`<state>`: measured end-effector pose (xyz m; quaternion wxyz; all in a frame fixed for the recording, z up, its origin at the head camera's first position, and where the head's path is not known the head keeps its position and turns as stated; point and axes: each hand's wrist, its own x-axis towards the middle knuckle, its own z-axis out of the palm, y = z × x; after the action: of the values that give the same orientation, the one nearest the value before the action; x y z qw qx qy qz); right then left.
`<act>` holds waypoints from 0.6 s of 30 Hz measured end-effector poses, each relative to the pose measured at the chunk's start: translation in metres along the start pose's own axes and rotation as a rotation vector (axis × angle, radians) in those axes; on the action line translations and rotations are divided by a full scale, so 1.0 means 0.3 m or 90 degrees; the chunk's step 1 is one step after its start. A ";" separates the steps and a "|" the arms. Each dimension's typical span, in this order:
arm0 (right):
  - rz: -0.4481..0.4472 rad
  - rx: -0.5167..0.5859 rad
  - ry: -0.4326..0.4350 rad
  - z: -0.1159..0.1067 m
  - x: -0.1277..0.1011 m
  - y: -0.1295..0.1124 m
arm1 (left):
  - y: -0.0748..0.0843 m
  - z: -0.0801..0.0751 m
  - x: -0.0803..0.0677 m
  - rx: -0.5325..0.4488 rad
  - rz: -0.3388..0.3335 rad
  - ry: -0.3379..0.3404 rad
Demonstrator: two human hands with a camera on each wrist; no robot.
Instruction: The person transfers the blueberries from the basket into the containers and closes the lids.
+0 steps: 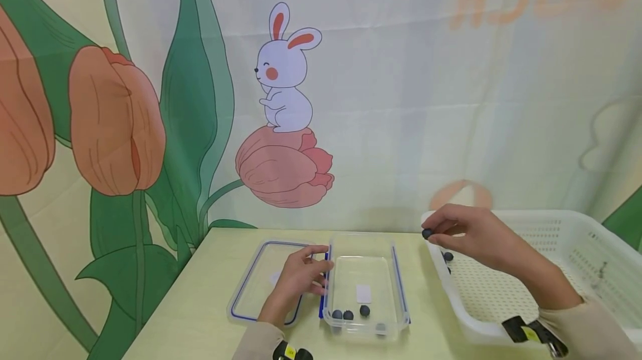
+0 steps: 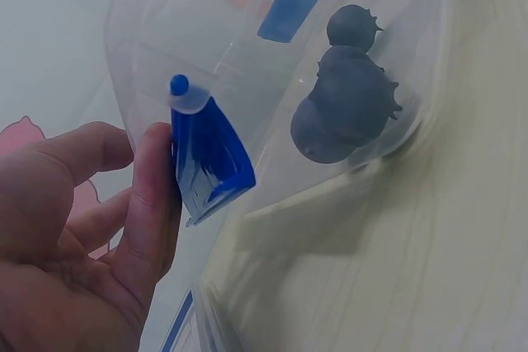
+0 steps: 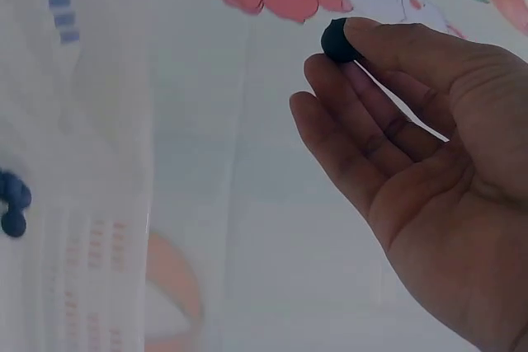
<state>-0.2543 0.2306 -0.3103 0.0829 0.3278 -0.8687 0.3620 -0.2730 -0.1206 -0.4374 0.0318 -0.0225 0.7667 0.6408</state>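
In the head view my right hand (image 1: 463,232) pinches a dark blueberry (image 1: 427,234) between thumb and fingertips, above the left rim of a white plastic basket (image 1: 453,298). The right wrist view shows the same blueberry (image 3: 337,42) at the fingertips. My left hand (image 1: 300,276) touches the left side of a clear plastic container (image 1: 401,293), its fingers against a blue latch (image 2: 210,158) in the left wrist view. Several blueberries (image 1: 364,310) lie at the container's near end. More blueberries (image 1: 448,257) are inside the basket by its left wall.
A clear lid (image 1: 246,287) with a blue seal lies on the table (image 1: 200,293), left of the container and partly behind my left hand. A small white label (image 1: 363,293) shows in the container. Behind the table hangs a printed cloth (image 1: 376,126) with a rabbit and tulips.
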 end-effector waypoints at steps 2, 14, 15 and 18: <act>-0.011 0.016 -0.005 0.027 -0.004 -0.019 | -0.003 0.000 0.002 0.002 -0.001 0.001; -0.084 0.098 -0.038 0.172 -0.015 -0.069 | -0.007 0.001 0.005 -0.001 -0.002 0.001; -0.092 0.108 -0.042 0.186 -0.016 -0.067 | -0.006 0.001 0.005 -0.002 -0.002 0.001; -0.114 0.131 -0.058 0.231 -0.015 -0.063 | -0.006 0.000 0.005 -0.001 -0.003 0.001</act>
<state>-0.2324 0.1756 -0.3514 0.0415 0.4269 -0.7973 0.4248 -0.2744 -0.1208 -0.4393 0.0328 -0.0248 0.7662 0.6413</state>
